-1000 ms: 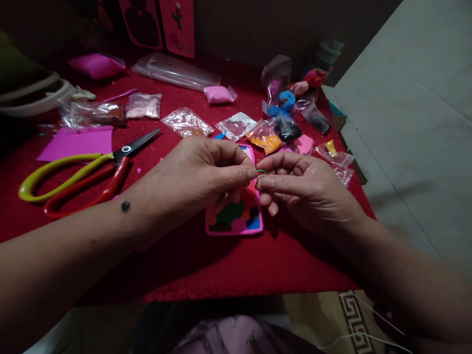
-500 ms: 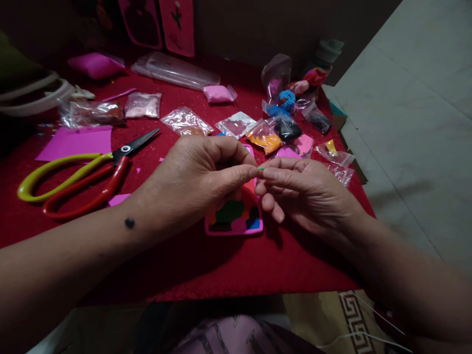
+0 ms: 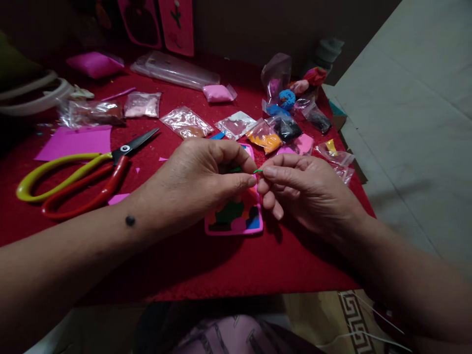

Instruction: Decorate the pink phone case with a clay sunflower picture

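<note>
Between the thumb and index finger of my right hand point(image 3: 291, 179) is a thin green strand of clay point(image 3: 258, 171), whose free end points left. My left hand point(image 3: 210, 172) hovers beside it, thumb and index finger slightly parted around that end; whether they touch it I cannot tell. Below both hands lies a pink-framed panel point(image 3: 233, 232) with patches of green, red, blue, pink and brown. My left hand covers much of its upper part.
Scissors point(image 3: 125, 149) with yellow and red handles lie left, near a pink sheet point(image 3: 75, 142). Several clay packets, including an orange one point(image 3: 271, 142) and a black one point(image 3: 287, 129), spread across the red cloth point(image 3: 206, 270). A white-rimmed container point(image 3: 62, 93) stands far left.
The thumb of my left hand has lowered away from its index finger, so more of the green strand shows. My right hand still pinches it, almost in the same place.
</note>
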A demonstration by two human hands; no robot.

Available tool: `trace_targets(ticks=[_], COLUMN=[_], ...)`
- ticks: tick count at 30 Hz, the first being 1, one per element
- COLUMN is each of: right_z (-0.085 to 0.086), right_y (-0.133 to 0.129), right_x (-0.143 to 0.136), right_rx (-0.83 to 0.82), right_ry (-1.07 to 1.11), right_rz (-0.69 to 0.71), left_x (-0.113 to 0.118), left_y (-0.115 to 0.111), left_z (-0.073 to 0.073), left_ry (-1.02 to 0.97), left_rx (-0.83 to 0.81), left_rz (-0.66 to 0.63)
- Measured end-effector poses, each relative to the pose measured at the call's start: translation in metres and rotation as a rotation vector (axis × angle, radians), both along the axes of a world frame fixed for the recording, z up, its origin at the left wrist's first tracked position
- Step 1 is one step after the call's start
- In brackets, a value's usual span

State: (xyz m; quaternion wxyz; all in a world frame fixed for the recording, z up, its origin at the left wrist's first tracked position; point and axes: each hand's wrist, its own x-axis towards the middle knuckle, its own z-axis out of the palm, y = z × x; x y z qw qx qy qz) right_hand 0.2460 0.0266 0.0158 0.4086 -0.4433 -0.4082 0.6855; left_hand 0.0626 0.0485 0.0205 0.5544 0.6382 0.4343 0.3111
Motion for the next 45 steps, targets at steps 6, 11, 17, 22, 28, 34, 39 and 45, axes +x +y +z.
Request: trace_targets(ticks=[6,11,17,22,28,34,39,45], right_z=[0.0005,-0.0012,0.0001,0.0023,0.0007,0.0,-0.0011,-0.0006], right_y=[0.0006,-0.0005,-0.004,-0.0062,-0.0055,-0.0012,0.0007,0.0014], right_x=[-0.0007,0.0015,0.0017,-0.0017,0.0002,0.0017,-0.0007,-0.0012], right_rx=[0.002,0.054,0.139,0.184,0.153,0.092,0.061,0.072], right_ry=[0.005,-0.055,-0.133,-0.186,-0.142,-0.027,0.004,0.013], right_rz=[-0.009,0.0,-0.035,-0.06,-0.032,0.004,-0.014,-0.013], left_x=[0.0012,0.002,0.0011,-0.0015,0.0001,-0.0025,-0.0029,-0.0034], left_y=[-0.0021,-0.0026,-0.0008,0.0001,-0.0005,0.0009,0.0017,0.0017], left_z=[0.0029,0.0053,0.0072,0.007,0.0079,0.0067,0.0046,0.0035], left_ry=[-0.026,-0.03,0.01,0.02,0.036,0.011,0.016,0.025], left_rx=[-0.102,-0.104,-0.093,-0.082,-0.083,-0.091,-0.075,-0.047], left_rz=[-0.023,-0.022,-0.051,-0.052,-0.037,-0.046,-0.051,-0.062])
